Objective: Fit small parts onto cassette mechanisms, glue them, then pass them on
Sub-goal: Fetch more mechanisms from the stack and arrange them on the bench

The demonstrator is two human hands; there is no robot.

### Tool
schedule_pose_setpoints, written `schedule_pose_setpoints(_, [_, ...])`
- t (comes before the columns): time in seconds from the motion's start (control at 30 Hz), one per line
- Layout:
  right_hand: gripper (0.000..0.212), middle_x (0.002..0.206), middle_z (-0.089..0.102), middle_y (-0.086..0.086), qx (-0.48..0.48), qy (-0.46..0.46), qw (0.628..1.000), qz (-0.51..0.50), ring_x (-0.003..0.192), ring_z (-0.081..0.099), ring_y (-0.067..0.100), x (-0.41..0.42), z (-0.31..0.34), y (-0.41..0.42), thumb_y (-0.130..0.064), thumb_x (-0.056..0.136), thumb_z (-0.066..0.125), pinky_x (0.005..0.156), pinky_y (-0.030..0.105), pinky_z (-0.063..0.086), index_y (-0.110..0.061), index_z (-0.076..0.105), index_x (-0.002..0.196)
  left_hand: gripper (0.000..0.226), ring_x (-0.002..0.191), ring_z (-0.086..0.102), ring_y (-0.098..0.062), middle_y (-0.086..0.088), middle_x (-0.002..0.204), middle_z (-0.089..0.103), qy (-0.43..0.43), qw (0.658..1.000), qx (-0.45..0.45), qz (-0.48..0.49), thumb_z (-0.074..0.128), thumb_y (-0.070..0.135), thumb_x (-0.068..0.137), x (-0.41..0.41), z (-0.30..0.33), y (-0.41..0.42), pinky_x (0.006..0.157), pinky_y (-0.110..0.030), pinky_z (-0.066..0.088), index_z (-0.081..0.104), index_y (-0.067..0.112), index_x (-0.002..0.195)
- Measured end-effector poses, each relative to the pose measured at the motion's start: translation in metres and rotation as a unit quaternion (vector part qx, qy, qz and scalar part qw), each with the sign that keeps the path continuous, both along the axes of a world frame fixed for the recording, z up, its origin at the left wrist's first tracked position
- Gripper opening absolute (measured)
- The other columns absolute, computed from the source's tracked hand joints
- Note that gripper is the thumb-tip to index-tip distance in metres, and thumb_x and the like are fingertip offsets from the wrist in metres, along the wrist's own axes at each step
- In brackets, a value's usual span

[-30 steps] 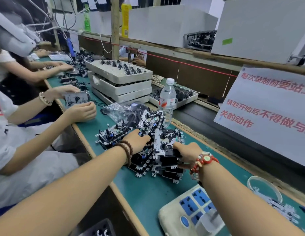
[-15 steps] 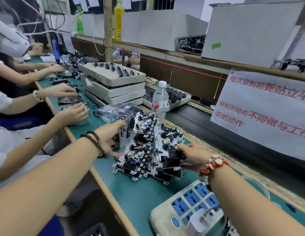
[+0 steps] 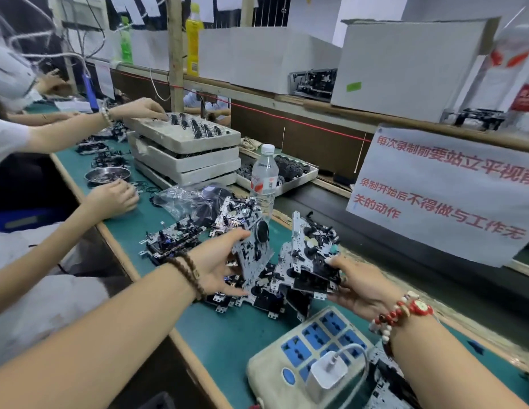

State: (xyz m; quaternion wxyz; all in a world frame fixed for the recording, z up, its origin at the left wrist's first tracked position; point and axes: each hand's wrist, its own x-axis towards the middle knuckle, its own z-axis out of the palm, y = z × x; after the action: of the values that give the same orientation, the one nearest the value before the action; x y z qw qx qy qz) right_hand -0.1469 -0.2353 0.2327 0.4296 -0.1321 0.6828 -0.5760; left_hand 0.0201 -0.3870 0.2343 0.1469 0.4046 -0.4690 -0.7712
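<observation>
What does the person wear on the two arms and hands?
Both forearms are bare, with no sleeves or gloves in view. The left hand has a dark brown bead bracelet at its wrist. The right hand has a red and white bead bracelet.

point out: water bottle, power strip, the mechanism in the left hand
water bottle (image 3: 264, 175): head view, on its label.
power strip (image 3: 313, 340): head view, on its blue-socket top face.
mechanism in the left hand (image 3: 253, 249): head view, on its metal plate.
left hand (image 3: 216, 265): head view, on the palm.
</observation>
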Motion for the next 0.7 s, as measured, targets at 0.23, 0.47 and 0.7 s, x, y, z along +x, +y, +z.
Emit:
schedule_pose_setpoints(0.23, [0.011, 0.082, 0.056, 0.009, 0.008, 0.06, 0.998, 0.021, 0.067, 0.057, 0.016, 0.008, -0.002, -0.011, -0.013, 0.092, 0.053, 0.045, 0.024, 0.053, -0.007, 0.055, 0.082, 0.035, 0.137, 0.02, -0.031, 0.007, 0.154, 0.013, -0.046, 0.998, -0.05, -0.001, 0.057, 0.039, 0.089, -0.013, -0.006, 0.02, 0.085, -0.06, 0.047, 0.046, 0.033, 0.122])
schedule_pose_setpoints(0.47, [0.011, 0.095, 0.057, 0.014, 0.03, 0.033, 0.999, 0.031, 0.082, 0.059, 0.024, 0.019, -0.01, -0.03, -0.013, 0.091, 0.056, 0.046, 0.027, 0.055, -0.002, 0.053, 0.094, 0.037, 0.135, 0.022, -0.029, 0.006, 0.152, 0.018, -0.082, 0.994, -0.068, 0.004, 0.055, 0.04, 0.09, -0.008, -0.012, 0.016, 0.079, -0.054, 0.051, 0.045, 0.03, 0.124])
schedule_pose_setpoints(0.7, [0.013, 0.103, 0.056, 0.017, 0.092, 0.105, 0.986, 0.089, 0.089, 0.06, 0.026, 0.008, -0.005, -0.037, -0.011, 0.091, 0.053, 0.048, 0.027, 0.055, -0.001, 0.05, 0.098, 0.044, 0.137, 0.02, -0.029, 0.007, 0.153, 0.018, -0.07, 0.996, -0.047, 0.009, 0.056, 0.038, 0.09, -0.009, -0.019, 0.018, 0.077, -0.055, 0.052, 0.043, 0.028, 0.131])
